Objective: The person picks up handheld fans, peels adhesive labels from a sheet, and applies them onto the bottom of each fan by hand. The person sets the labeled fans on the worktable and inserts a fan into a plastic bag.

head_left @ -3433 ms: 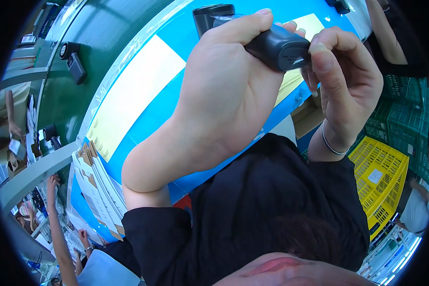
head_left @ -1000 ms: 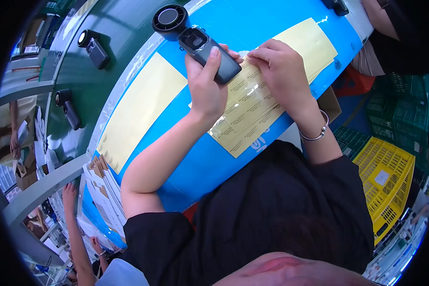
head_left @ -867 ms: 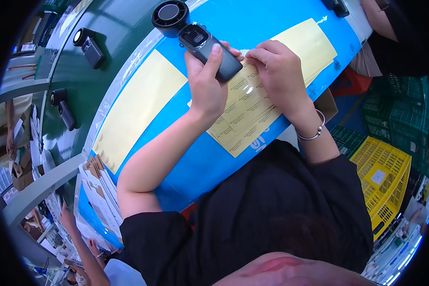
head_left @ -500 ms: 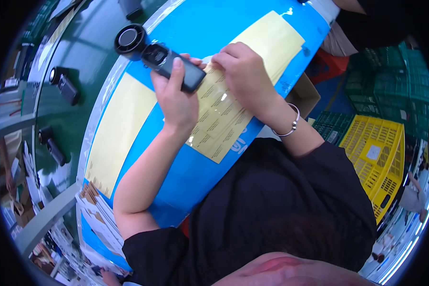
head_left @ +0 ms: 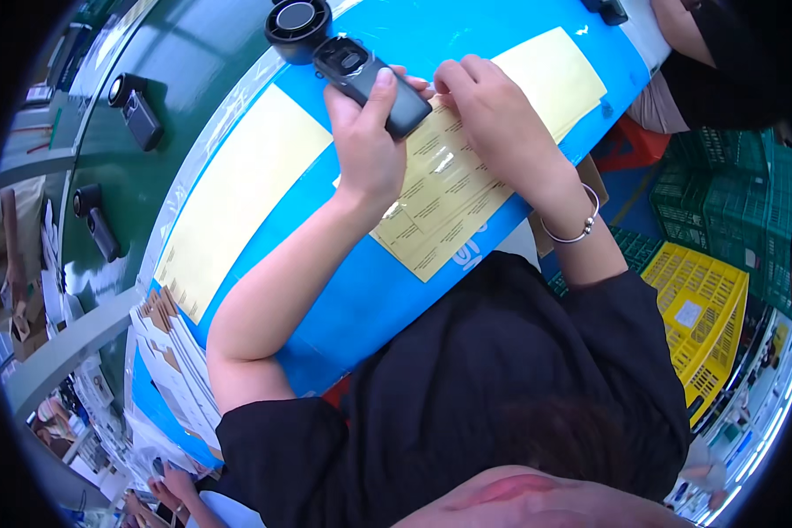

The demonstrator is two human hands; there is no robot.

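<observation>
In our left hand (head_left: 367, 158) we hold the fan (head_left: 361, 79) by its grey body, fingers wrapped round it and thumb laid along its upper face. Its round head points up and left, over the rim of the blue table (head_left: 299, 348). Our right hand (head_left: 497, 114) is just beside it, fingers bunched at the upper part of the yellow sheet (head_left: 422, 229); the tips are too hidden for us to tell whether they pinch anything.

As for progress, we judge that the fan is firmly in grip and the right hand has reached the sheet, but we see no label in the air or on the fan's face turned to us. The sheet's visible printed rows look to be in place, so much of it appears unused.

Farther out, a 2nd paper (head_left: 246, 198) lies left of the sheet. 2 more fans, the upper (head_left: 141, 121) and the lower (head_left: 102, 233), lie unheld on the green surface (head_left: 189, 57). Near our left elbow stand flat cartons (head_left: 176, 365); to our right is a yellow crate (head_left: 700, 295).
</observation>
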